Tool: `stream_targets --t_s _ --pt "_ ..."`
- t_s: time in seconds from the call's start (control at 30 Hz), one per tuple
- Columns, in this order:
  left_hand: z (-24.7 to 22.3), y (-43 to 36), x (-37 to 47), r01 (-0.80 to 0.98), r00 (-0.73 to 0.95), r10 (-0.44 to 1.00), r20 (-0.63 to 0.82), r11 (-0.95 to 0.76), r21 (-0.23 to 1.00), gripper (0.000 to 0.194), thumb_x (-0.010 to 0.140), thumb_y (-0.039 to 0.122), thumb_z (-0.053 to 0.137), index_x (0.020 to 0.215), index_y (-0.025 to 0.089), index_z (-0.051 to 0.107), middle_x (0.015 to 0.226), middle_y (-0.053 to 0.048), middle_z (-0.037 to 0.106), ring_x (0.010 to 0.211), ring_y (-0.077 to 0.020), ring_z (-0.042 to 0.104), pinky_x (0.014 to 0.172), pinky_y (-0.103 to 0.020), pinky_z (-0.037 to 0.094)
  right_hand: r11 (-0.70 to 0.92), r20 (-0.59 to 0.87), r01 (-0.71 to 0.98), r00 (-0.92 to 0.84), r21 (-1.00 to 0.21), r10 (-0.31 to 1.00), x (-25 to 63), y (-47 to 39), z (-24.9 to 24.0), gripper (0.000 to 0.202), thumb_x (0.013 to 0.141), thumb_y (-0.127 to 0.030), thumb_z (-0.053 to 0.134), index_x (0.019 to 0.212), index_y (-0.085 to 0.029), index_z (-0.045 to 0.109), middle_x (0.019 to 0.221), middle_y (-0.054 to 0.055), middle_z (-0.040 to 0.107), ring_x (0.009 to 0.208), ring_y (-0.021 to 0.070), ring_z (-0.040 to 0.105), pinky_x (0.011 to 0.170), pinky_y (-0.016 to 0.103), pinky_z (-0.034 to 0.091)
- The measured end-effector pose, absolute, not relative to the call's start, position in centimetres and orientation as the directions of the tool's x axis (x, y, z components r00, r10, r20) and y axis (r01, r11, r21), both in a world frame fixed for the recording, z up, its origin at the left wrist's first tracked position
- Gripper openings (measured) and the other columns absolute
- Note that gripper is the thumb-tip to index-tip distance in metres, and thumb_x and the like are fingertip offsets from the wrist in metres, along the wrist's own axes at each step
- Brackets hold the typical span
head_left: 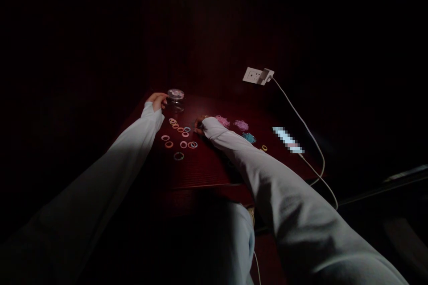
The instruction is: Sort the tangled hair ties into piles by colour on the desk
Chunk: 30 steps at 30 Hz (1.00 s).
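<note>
My left hand (158, 99) is closed at the left edge of a small round clear jar (176, 94), fingertips against its side. Colourful contents show at the jar's top. My right hand (199, 125) is low over the table, its fingers pinched together beside the coloured hair ties; what they hold, if anything, is too dark to make out. Several ring-shaped hair ties lie between and in front of my hands, among them a blue one (187, 129), a pink one (183, 144), an orange one (169, 144) and a dark green one (179, 156).
Beyond my right sleeve lie small heaps of pink (222, 121), purple (241, 125) and teal (249, 137) bands, with a yellow ring (264, 148) nearby. A blurred-out phone (288, 140) is on the right, its white cable (310, 133) running to a wall socket (253, 75). The dark red table (200, 173) is dimly lit.
</note>
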State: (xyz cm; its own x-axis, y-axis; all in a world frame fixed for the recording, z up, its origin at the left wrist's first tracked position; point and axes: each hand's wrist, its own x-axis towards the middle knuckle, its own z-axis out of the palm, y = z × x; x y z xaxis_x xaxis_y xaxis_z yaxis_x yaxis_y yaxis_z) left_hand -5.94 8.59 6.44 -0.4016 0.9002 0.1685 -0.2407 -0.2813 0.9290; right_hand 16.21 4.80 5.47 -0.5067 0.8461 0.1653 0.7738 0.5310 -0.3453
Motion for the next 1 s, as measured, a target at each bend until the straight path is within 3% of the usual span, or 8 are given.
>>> stream_targets --t_s 0.13,0.27,0.33,0.47,0.7,1.0 --pt "7.2 7.9 -5.3 -0.255 -0.423 0.901 0.095 -0.219 0.942 0.012 0.075 0.015 0.060 0.065 0.021 0.055 0.049 0.005 0.044 0.045 -0.0088 0.037 0.043 -0.017 0.024 0.485 0.174 0.782 -0.455 -0.390 0.873 16.1 5.4 5.4 0.008 0.086 -0.015 0.074 0.079 -0.018 0.074 0.078 0.005 0.072 0.072 0.0173 0.059 0.074 0.031 0.049" --pt "7.2 7.8 -5.3 -0.264 -0.428 0.900 0.085 -0.215 0.940 0.010 0.073 0.017 0.061 0.064 0.020 0.057 0.051 0.004 0.047 0.048 -0.0097 0.040 0.046 -0.019 0.027 0.569 0.304 0.657 -0.483 -0.494 0.821 15.6 4.8 5.9 0.011 0.092 -0.025 0.075 0.091 -0.015 0.077 0.090 0.006 0.073 0.076 0.0152 0.061 0.075 0.027 0.049" --pt "6.9 7.9 -5.4 -0.263 -0.430 0.897 0.099 -0.229 0.937 0.010 0.072 0.018 0.061 0.063 0.021 0.057 0.053 0.003 0.048 0.050 -0.0109 0.043 0.047 -0.021 0.029 0.608 0.301 0.593 -0.539 -0.528 0.787 15.1 4.2 5.6 0.014 0.091 -0.029 0.078 0.093 -0.015 0.078 0.092 0.005 0.073 0.076 0.0141 0.061 0.074 0.026 0.049" --pt "6.7 7.9 -5.5 -0.253 -0.418 0.898 0.137 -0.260 0.932 0.008 0.069 0.021 0.061 0.062 0.022 0.057 0.055 0.001 0.050 0.053 -0.0128 0.045 0.047 -0.023 0.030 0.663 0.244 0.590 -0.634 -0.460 0.734 14.4 3.3 4.6 0.017 0.091 -0.032 0.083 0.092 -0.016 0.077 0.093 0.005 0.073 0.082 0.0154 0.064 0.081 0.027 0.050" --pt "7.1 7.3 -5.4 -0.237 -0.424 0.895 0.140 -0.259 0.936 0.004 0.066 0.021 0.059 0.062 0.021 0.057 0.056 0.001 0.050 0.054 -0.0126 0.043 0.049 -0.022 0.030 0.671 0.229 0.651 -0.636 -0.354 0.737 13.9 3.2 4.7 0.015 0.096 -0.032 0.077 0.090 -0.018 0.075 0.094 0.007 0.075 0.085 0.0174 0.063 0.085 0.029 0.050" --pt "6.3 8.6 -5.2 -0.245 -0.429 0.893 0.137 -0.261 0.934 0.014 0.073 0.021 0.063 0.062 0.023 0.055 0.052 0.003 0.046 0.049 -0.0115 0.040 0.047 -0.023 0.030 0.753 0.245 0.477 -0.745 -0.454 0.621 15.4 -0.2 7.1 0.011 0.098 -0.024 0.069 0.089 -0.018 0.074 0.092 0.004 0.072 0.081 0.0144 0.064 0.079 0.027 0.051"
